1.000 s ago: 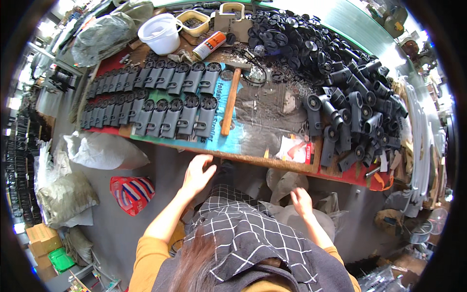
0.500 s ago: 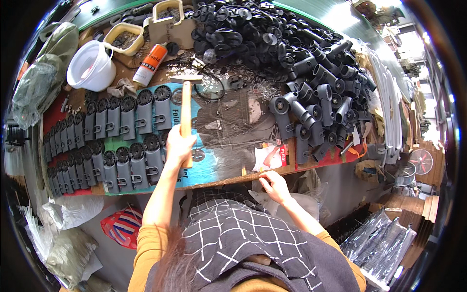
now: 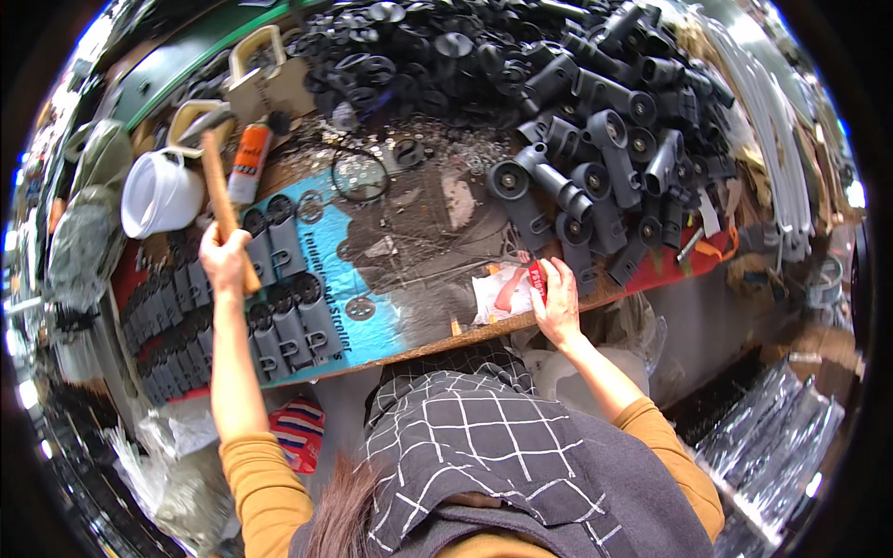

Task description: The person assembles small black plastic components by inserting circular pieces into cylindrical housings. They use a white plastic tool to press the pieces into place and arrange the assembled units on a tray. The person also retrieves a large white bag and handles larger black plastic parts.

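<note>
My left hand [image 3: 224,262] is closed round the wooden handle of a hammer [image 3: 218,181], above the two rows of grey parts at the left. The hammer's head points away from me, close to the white bucket and the spray can. These grey plastic parts [image 3: 284,244] have round black toothed discs at their far ends. My right hand [image 3: 559,305] lies at the table's front edge with its fingers stretched out, over the red corner of a printed sheet [image 3: 502,293]. Beyond its fingertips sits the near end of a heap of dark joint pieces [image 3: 605,181].
A white bucket [image 3: 160,195], an orange-and-white spray can [image 3: 248,166] and tubs of small hardware [image 3: 195,123] stand at the far left. Loose washers [image 3: 358,167] are scattered mid-table. Black round caps [image 3: 409,56] are piled at the back. White tubes [image 3: 767,139] stand at the right.
My left hand has carried the hammer leftward over the rows. My right hand has moved from the front edge onto the printed sheet, its fingers straightening. The whole view has shifted and tilted.
</note>
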Motion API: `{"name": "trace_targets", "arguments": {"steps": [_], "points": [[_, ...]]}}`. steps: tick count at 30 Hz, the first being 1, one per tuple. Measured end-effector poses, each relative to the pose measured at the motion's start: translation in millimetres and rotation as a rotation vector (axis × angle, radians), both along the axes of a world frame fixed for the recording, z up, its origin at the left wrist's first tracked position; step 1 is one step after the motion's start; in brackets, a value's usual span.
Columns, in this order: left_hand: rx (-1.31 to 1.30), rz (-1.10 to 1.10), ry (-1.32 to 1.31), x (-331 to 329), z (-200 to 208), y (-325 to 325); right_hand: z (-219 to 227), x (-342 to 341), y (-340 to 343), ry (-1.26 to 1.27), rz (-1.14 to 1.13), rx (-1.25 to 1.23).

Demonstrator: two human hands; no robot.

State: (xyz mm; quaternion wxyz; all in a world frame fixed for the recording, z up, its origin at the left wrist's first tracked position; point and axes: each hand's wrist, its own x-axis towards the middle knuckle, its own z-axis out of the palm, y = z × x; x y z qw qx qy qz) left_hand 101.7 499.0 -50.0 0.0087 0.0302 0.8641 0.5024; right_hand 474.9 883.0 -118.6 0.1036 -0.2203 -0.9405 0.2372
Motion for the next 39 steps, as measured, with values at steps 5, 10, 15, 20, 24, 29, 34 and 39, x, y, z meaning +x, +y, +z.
{"name": "trace_targets", "arguments": {"steps": [5,10,15,20,24,29,34,39], "points": [[-0.126,-0.014,0.067,-117,-57,-29,-6,31,-25,0.038,-0.287,-0.037],[-0.209,-0.033,-0.092,-203,-94,-85,-26,104,-94,-0.095,-0.628,-0.108],[-0.453,-0.183,-0.032,-246,-105,-117,-57,167,-146,-0.351,-0.946,-0.233],[-0.756,-0.225,0.130,-268,-95,-125,-92,217,-132,-0.526,-1.216,-0.338],[-1.079,-0.037,0.345,-228,-67,-94,-129,247,-87,-0.621,-1.250,-0.543],[-0.315,-0.415,0.255,-56,-27,-24,-126,167,-52,-0.179,-1.412,-0.193],[-0.537,-0.750,0.408,117,3,48,-33,28,-45,0.280,-0.265,-0.046],[-0.473,-0.727,0.267,215,15,72,-23,-111,3,0.123,-0.148,0.246]]}}
